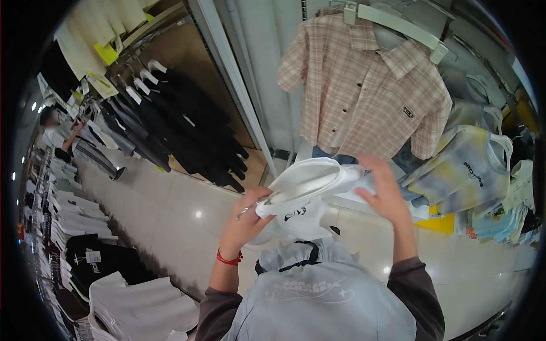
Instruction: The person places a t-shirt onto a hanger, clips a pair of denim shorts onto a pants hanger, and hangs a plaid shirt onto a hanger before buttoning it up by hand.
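In front of my body is a white T-shirt (pixel 310 219) with a small black print, its neck opening facing up. A white hanger (pixel 307 186) shows inside the neck, and its metal hook (pixel 248 210) sticks out by my left hand. My left hand (pixel 245 223), with a red cord at the wrist, is closed around the hanger and the shirt's edge. At the shirt's other side, my right hand (pixel 384 187) has its thumb and fingers apart. It is slightly blurred, and whether its fingertips touch the fabric is hard to tell.
A plaid short-sleeved shirt (pixel 369 96) hangs ahead, with a tie-dye top (pixel 466 170) to its right. Dark trousers (pixel 176 119) hang on a rack at the left. More T-shirts (pixel 136 307) line the lower left. Another person (pixel 60 139) stands at the far left.
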`<state>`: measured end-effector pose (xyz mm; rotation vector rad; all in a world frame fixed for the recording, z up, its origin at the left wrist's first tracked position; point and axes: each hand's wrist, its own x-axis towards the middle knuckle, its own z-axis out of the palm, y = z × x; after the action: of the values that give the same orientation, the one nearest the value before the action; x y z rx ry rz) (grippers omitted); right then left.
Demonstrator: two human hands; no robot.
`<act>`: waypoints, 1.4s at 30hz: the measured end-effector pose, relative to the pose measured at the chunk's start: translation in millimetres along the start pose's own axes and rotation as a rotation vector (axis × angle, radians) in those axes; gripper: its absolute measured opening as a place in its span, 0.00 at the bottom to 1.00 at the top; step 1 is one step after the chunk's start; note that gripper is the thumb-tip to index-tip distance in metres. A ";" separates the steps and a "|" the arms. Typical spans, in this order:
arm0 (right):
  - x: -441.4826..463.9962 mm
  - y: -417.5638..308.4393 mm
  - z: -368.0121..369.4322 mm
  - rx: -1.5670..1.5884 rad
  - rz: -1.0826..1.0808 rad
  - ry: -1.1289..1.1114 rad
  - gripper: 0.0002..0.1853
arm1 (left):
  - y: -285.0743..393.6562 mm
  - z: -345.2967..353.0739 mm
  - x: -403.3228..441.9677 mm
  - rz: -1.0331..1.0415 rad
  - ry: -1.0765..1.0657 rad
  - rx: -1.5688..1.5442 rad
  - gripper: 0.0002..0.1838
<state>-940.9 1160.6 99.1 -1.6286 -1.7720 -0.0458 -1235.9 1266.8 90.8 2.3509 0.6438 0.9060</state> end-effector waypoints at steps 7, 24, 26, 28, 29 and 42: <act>8.0 -40.2 67.6 0.161 -0.157 -0.546 0.24 | 10.0 31.1 1.1 -0.032 -0.148 0.032 0.21; 22.1 -48.2 44.5 0.375 -0.022 -0.726 0.22 | 15.8 44.4 3.6 -0.055 -0.182 -0.054 0.27; 23.7 -46.9 38.4 0.436 0.139 -0.765 0.22 | 13.2 45.8 5.4 -0.031 -0.182 0.002 0.28; 23.9 -36.0 35.0 0.436 0.158 -0.669 0.22 | 6.2 44.9 9.4 -0.057 -0.197 0.060 0.28; 27.1 -31.0 29.4 0.437 0.168 -0.617 0.22 | 0.6 43.5 13.2 -0.096 -0.216 0.088 0.28; 93.7 -25.3 -39.4 0.608 0.300 -0.404 0.19 | 61.0 75.7 91.8 0.416 0.089 0.387 0.26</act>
<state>-939.4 1216.7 187.5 -1.4782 -1.5737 0.9258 -1106.9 1253.0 123.1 2.8725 0.3928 1.1528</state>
